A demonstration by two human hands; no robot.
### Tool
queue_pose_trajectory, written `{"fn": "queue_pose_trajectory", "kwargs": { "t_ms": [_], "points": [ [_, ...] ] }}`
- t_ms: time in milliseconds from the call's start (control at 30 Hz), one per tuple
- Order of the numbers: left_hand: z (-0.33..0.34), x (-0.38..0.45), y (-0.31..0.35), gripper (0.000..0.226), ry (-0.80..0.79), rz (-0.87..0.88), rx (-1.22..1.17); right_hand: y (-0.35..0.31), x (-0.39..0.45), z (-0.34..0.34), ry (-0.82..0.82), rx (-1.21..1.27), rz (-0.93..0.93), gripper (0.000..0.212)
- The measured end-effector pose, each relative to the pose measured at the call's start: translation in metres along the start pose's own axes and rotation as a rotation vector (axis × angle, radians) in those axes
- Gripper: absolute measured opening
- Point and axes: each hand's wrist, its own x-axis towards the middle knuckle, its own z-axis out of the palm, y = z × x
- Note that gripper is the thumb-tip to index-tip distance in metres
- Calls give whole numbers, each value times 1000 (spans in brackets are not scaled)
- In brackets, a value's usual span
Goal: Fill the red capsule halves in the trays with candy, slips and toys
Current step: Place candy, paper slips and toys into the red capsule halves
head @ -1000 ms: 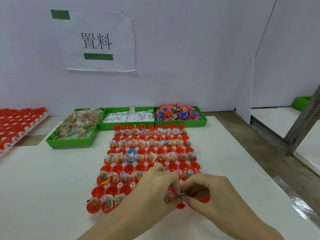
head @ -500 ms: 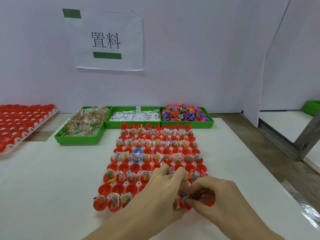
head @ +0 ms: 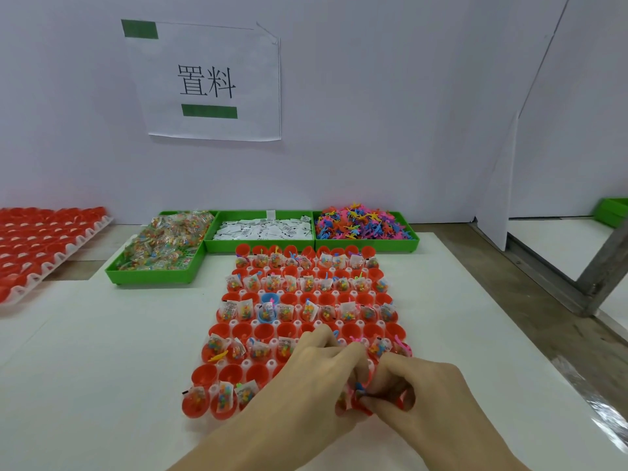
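Note:
A white tray (head: 234,322) of red capsule halves (head: 204,373) lies in the middle of the table. Many halves hold a candy packet (head: 227,397), a slip and a toy, and one half is blue (head: 270,298). Both hands meet over the tray's near right corner. My left hand (head: 316,379) has its fingers curled down, with a pink toy (head: 369,377) showing at the fingertips. What else it holds is hidden. My right hand (head: 428,396) pinches a small blue toy (head: 359,389) between thumb and forefinger, just above a front-row red half (head: 360,407).
Three green bins stand behind the tray: candy packets (head: 163,243), white slips (head: 263,229) and coloured toys (head: 362,224). A second tray of empty red halves (head: 37,243) sits at the far left. A white wall with a paper sign (head: 210,83) closes the back.
Both hands have dropped towards the front-row capsule half, and the right hand's pinch has come closer to the left fingertips. The camera has tilted, so the table sits lower in view.

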Motion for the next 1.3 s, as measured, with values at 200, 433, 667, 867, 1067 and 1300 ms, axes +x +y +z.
{"fn": "queue_pose_trajectory", "kwargs": {
  "t_ms": [200,433,667,867,1067,1300],
  "points": [
    [-3,2,1,26,10,28,-6,6,5,-1,18,-60,-72,31],
    [-5,2,4,24,-7,17,-10,11,6,-17,-47,84,-89,16],
    [-6,2,7,28,-28,10,13,16,2,-24,-35,119,-90,15],
    [-5,2,9,37,-58,-20,-3,16,5,-12,-42,11,-135,15],
    [-7,4,9,37,-73,-24,58,21,4,-9,-53,-58,-177,14],
    [-10,4,11,46,-133,-52,55,24,8,-8,-30,-10,-147,32]
  ]
}}
